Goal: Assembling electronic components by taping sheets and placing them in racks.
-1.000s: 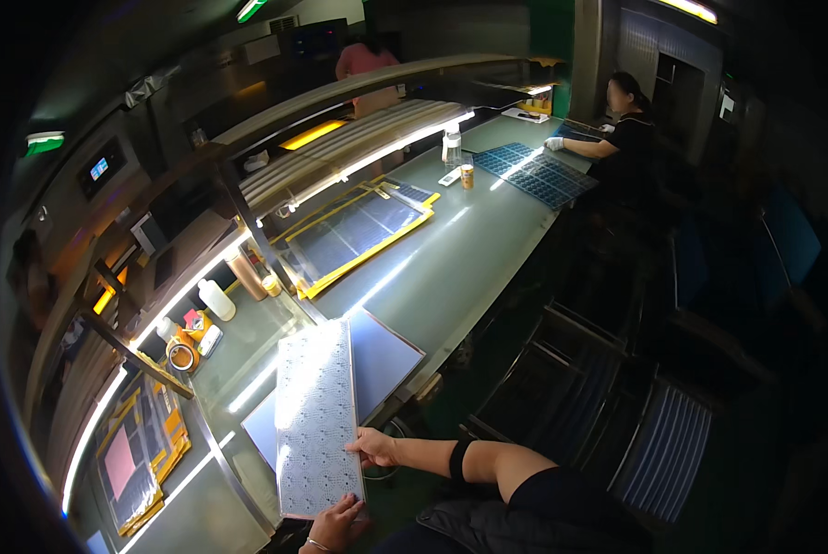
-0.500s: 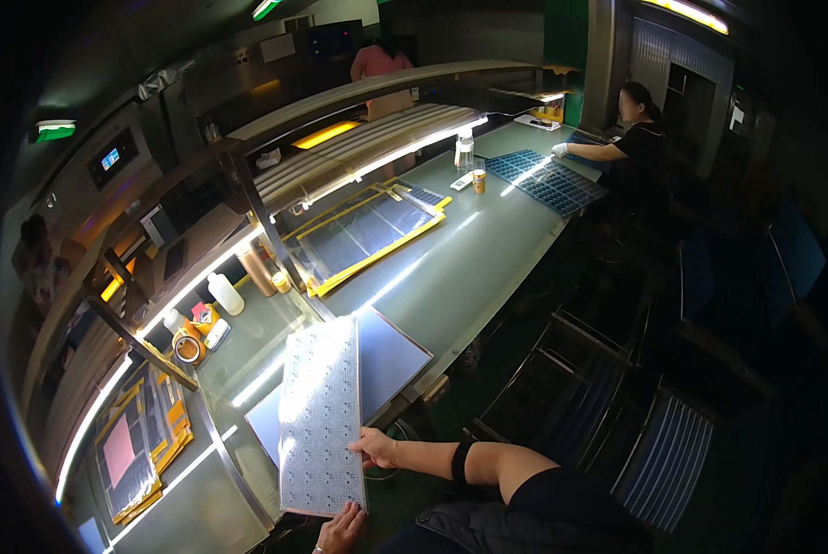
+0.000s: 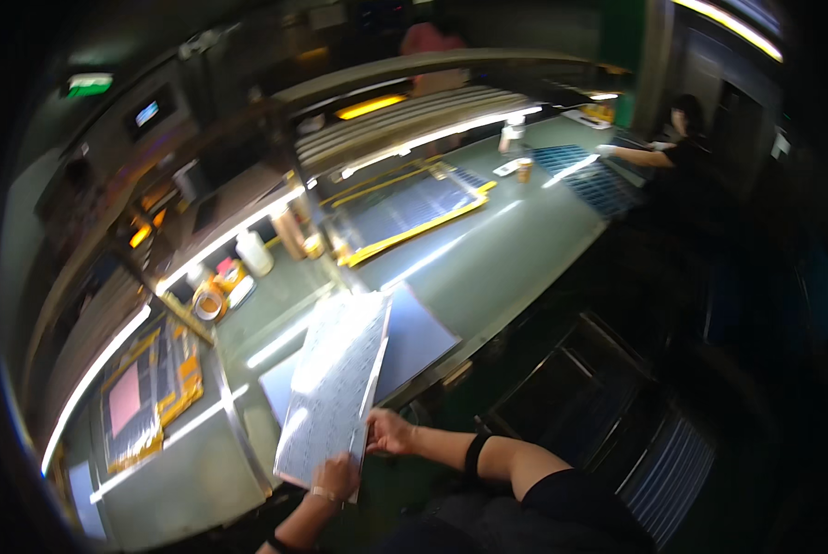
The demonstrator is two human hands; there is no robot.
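A thin, rectangular panel with a fine repeating pattern is held tilted over the near edge of the table, strong glare covering its upper half. My left hand is closed on the panel's lower edge, near the bottom right corner. Higher up, at its right edge, my right hand has its fingers closed on the rim. Below the panel lies a plain blue-grey sheet on the table, partly covered by it. Fingers behind the panel are hidden, and the picture is smeared by motion.
The long grey-green table carries yellow-edged framed sheets, a white bottle and a tape roll. A lit shelf runs behind. A person works at the far right over dark gridded panels. Chairs stand at right.
The panel has tipped, its top leaning further right. My left hand has moved up over its lower edge, and more of that forearm shows. The whole view has shifted and blurred.
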